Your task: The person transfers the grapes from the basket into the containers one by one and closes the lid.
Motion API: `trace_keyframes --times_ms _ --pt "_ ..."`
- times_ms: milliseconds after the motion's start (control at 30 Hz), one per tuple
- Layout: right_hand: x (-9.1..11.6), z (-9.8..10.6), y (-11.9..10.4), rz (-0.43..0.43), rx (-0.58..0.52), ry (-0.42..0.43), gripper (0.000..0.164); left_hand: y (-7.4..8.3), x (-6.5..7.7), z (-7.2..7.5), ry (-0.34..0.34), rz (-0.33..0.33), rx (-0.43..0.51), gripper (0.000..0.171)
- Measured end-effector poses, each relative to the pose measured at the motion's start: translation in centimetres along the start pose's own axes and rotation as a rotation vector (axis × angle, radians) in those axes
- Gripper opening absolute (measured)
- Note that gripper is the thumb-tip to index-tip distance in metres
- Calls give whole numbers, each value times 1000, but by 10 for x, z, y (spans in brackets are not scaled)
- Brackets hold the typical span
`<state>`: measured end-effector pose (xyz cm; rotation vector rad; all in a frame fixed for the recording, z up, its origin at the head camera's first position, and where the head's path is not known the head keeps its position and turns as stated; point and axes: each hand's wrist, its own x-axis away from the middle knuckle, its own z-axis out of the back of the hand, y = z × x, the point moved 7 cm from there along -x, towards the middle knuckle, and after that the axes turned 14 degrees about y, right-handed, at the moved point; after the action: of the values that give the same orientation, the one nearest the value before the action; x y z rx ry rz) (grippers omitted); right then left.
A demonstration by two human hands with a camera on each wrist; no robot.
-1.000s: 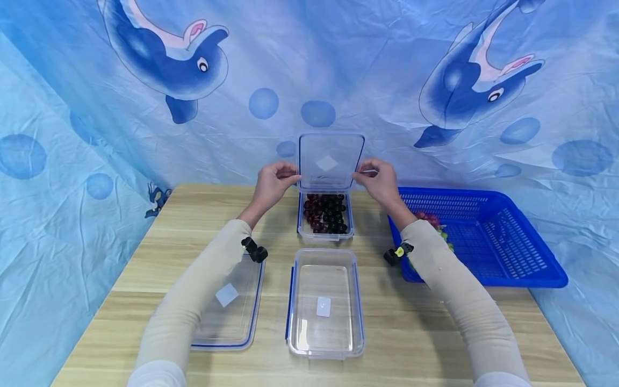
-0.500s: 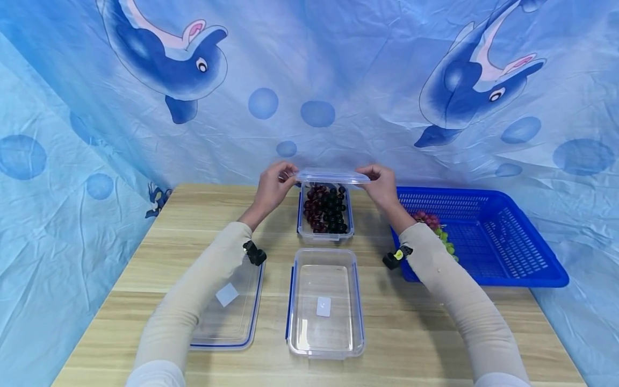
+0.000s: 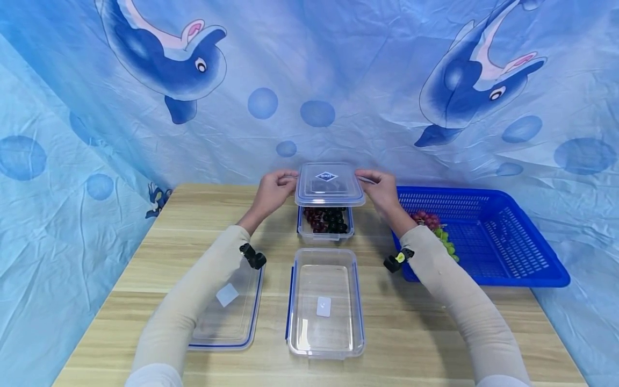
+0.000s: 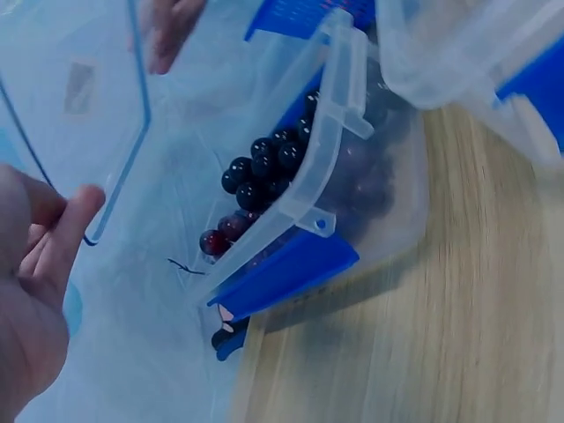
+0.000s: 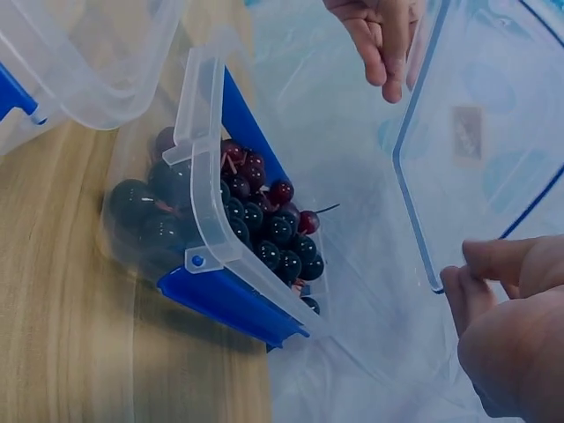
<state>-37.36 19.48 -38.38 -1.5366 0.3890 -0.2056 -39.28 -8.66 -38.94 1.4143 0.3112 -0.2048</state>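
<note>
A clear lid [image 3: 330, 191] with a blue seal hovers above the far clear container [image 3: 325, 235], which holds dark red and black grapes [image 5: 264, 216]. My left hand [image 3: 273, 192] pinches the lid's left edge between thumb and fingers. On the opposite edge, my right hand [image 3: 380, 189] pinches the lid the same way. Both wrist views show a gap between the lid and the container's rim. In the left wrist view the container's blue side latch [image 4: 286, 275] hangs down.
Nearer on the table stands a second clear container [image 3: 325, 333] with nothing in it. A larger lid [image 3: 227, 322] lies to its left, partly under the left sleeve. At right, a blue basket [image 3: 483, 236] holds red grapes [image 3: 426, 219] and green grapes [image 3: 447, 243].
The lid, upright a second ago, has tipped down to nearly level over the far container, its top face now showing. Both hands keep their grip and have shifted only slightly.
</note>
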Motion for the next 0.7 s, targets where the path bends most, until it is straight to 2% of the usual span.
trace_keyframes --times_ms 100,200,300,467,700 --pt "1 0 4 -67 -30 -25 32 -6 2 0 -13 137 174 30" --pt "1 0 5 -116 -87 -36 37 -8 4 -1 -38 179 226 35" --pt "2 0 6 -126 -75 -38 42 -8 6 -3 -63 177 211 42" --pt "1 -2 10 -88 69 -44 47 -12 7 -8 -82 184 159 51" --pt "-3 -10 17 -16 283 -90 49 -28 5 -12 -71 204 59 44"
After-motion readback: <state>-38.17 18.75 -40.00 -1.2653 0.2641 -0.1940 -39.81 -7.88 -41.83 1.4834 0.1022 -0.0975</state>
